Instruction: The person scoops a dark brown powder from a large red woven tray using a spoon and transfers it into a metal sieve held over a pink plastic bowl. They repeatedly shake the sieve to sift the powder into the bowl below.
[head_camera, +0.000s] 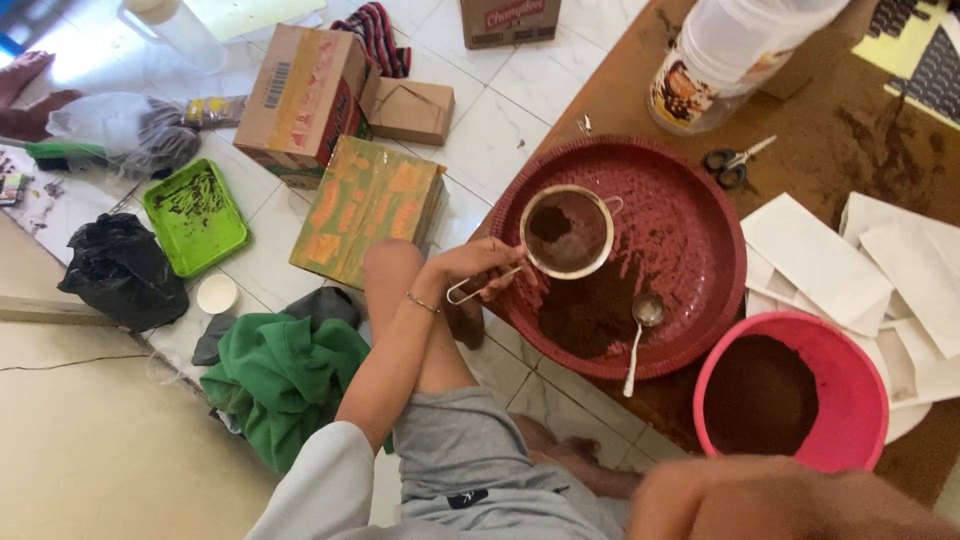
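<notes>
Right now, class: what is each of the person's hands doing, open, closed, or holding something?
Left hand: closed on the sieve handle, over the red tray.
Right hand: blurred at the frame's bottom edge; cannot be told.

The right hand (790, 500) is smeared into a blur along the bottom edge, so its fingers and grip can't be made out. The clear plastic jar with a printed label (725, 60) is chopped off by the top edge, same for the brown cardboard box (508, 20) up there. The white paper envelopes (900, 270) are cut by the right edge. Part of the wire handle of the small round metal sieve (565, 232) is hidden under the left hand (475, 268).
</notes>
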